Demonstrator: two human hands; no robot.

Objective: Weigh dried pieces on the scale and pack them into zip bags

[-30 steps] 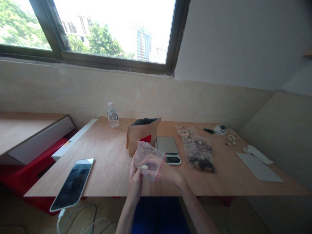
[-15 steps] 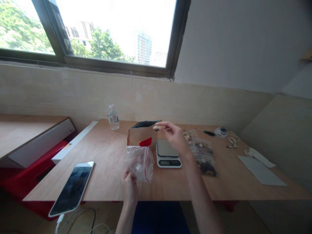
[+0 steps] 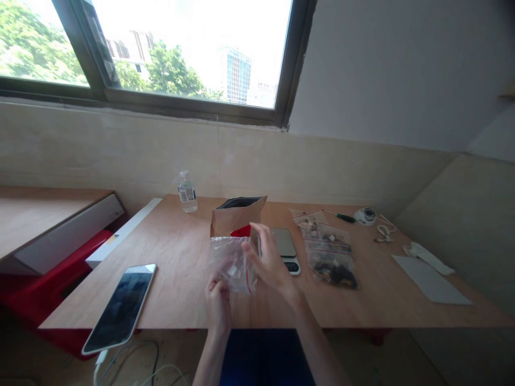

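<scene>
My left hand (image 3: 219, 300) is closed on the lower left of a clear zip bag (image 3: 229, 257) with a red strip along its right edge. A small white piece shows in the bag. At the bag's right edge is my right hand (image 3: 269, 260), its thumb and fingers apart, with nothing visible between them; I cannot tell whether the thumb touches the plastic. Behind it, partly covered by that hand, lies a white kitchen scale (image 3: 284, 243). A brown paper pouch (image 3: 225, 221) with a red label stands with its mouth open just beyond the clear bag.
Several filled zip bags (image 3: 328, 246) lie right of the scale. Further right are a green-handled screwdriver (image 3: 345, 218), a white dome camera (image 3: 365, 216) and a white sheet (image 3: 430, 279). A water bottle (image 3: 187, 193) stands at the back; a phone (image 3: 120, 308) juts over the front left edge.
My right hand has come down and toward me, from above the scale by the pouch to the clear bag. The small light object in its fingertips no longer shows, and the fingers have spread.
</scene>
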